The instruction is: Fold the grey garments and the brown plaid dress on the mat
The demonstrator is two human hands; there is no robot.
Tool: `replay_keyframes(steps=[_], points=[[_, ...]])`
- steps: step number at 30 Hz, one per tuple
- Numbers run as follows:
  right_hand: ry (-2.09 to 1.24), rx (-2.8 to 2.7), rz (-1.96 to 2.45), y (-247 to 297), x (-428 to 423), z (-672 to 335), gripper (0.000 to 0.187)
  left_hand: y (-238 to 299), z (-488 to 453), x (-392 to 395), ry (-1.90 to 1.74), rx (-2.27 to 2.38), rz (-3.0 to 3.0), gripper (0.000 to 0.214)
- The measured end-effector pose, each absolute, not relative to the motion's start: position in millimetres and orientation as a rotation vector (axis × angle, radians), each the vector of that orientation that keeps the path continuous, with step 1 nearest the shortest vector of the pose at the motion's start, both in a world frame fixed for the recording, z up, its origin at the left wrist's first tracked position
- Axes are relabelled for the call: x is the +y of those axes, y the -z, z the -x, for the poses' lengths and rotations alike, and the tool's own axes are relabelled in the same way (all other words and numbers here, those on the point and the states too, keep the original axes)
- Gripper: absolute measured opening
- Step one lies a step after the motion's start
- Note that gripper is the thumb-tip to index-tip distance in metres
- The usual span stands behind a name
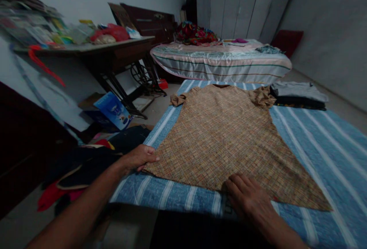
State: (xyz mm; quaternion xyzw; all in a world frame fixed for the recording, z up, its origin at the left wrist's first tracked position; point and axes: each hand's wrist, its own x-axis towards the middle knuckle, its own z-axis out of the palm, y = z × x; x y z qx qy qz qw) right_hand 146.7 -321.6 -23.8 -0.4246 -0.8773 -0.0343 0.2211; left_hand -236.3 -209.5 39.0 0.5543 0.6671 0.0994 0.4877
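Note:
A tan checked short-sleeved shirt (223, 138) lies spread on a blue striped cloth (304, 138), neckline away from me and hem towards me. Both sleeves look crumpled. At the shirt's lower left corner, my left hand (143, 156) is closed, pinching the fabric between thumb and fingers. My right hand (248, 195) is at the middle of the hem, its fingers bent and pressed together over the edge; the thumb is hidden. The lower right corner of the shirt lies flat, apart from my hands.
Folded clothes (299, 94) are stacked beyond the right sleeve. Dark and red clothes (86, 165) are heaped low at the left, near a blue box (113, 111). A cluttered sewing-machine table (120, 46) stands behind them. A bed (223, 63) is at the back.

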Motion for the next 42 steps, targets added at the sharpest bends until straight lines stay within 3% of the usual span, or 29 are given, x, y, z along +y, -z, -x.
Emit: replay_keyframes(steps=[6, 11, 21, 42], points=[[0.332, -2.343, 1.272, 39, -332, -122, 0.031, -38, 234, -214, -0.320, 1.648, -1.362, 0.038], [0.407, -2.334, 1.370, 44, -333, -109, 0.023, -39, 232, -217, -0.323, 1.673, -1.358, 0.038], [-0.004, -2.436, 1.216, 26, -322, -139, 0.040, -44, 238, -219, -0.410, 1.622, -1.220, 0.041], [0.373, -2.504, 1.280, 25, -334, -121, 0.026, -38, 235, -219, -0.365, 1.655, -1.296, 0.039]])
